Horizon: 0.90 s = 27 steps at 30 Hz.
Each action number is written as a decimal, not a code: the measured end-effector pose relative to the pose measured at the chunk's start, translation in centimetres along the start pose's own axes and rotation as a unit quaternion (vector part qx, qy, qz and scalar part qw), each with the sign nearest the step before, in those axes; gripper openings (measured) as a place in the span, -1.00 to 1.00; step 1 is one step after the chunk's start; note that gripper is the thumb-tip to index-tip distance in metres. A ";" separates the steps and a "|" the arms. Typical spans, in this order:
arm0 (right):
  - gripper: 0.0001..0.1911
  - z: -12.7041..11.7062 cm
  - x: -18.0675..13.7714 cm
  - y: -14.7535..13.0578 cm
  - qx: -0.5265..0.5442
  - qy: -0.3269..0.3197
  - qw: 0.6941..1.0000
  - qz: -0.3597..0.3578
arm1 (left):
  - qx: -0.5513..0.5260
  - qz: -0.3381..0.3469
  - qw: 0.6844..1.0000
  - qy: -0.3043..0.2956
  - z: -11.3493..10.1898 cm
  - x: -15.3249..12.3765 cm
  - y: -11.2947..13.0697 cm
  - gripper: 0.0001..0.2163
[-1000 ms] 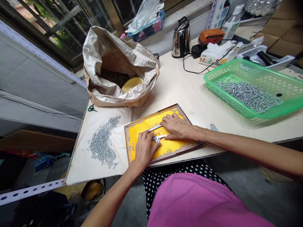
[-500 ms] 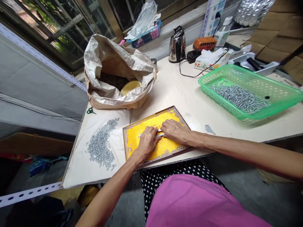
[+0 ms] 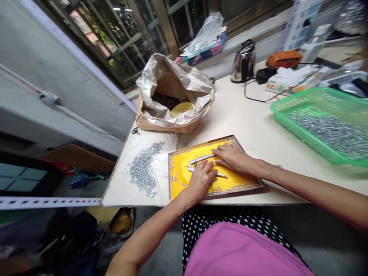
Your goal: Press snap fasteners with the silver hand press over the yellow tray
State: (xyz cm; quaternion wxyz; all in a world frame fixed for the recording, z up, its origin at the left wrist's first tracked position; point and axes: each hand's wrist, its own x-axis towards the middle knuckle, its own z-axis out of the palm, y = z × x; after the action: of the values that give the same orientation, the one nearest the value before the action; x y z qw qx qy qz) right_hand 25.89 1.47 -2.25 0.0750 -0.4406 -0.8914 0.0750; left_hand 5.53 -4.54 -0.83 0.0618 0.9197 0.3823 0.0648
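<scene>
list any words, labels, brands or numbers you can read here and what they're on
None can be read.
The tall blue-and-white box at the back carries print, too blurred to make out.
The patterned tissue pack shows only decoration, no legible words.
The orange device shows no readable brand.

Both hands rest flat on the yellow tray (image 3: 184, 180) at the desk (image 3: 253, 126) near edge. Left hand (image 3: 201, 179) covers metal pliers (image 3: 198, 163); right hand (image 3: 232, 157) lies at its 2 o'clock. Loose metal pins (image 3: 143, 168) lie at 9 o'clock, paper sack (image 3: 172, 92) at 12, green basket (image 3: 316, 126) at 2.
</scene>
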 end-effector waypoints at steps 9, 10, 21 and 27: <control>-0.81 2.3 2.0 1.4 -0.032 0.064 0.995 -0.063 | -0.078 -0.069 0.994 0.014 -0.8 -2.8 -1.6 -0.80; -0.81 2.3 1.9 1.3 -0.041 0.062 0.995 -0.061 | -0.071 -0.120 0.989 0.051 -1.3 -3.7 -2.9 -0.80; -0.80 3.0 1.1 0.3 -0.047 0.083 0.995 -0.037 | 0.145 -0.533 0.833 0.000 -4.9 -12.3 -15.9 -0.78; -0.79 2.8 1.2 0.2 -0.050 0.083 0.995 -0.038 | 0.055 -0.556 0.830 -0.003 -4.9 -11.1 -17.4 -0.84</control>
State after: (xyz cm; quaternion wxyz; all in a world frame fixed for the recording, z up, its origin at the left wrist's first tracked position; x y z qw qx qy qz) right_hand 24.79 2.35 -4.96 0.1292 -0.4140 -0.9010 -0.0097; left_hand -15.15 0.04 0.32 0.0378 0.5541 0.8316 -0.0041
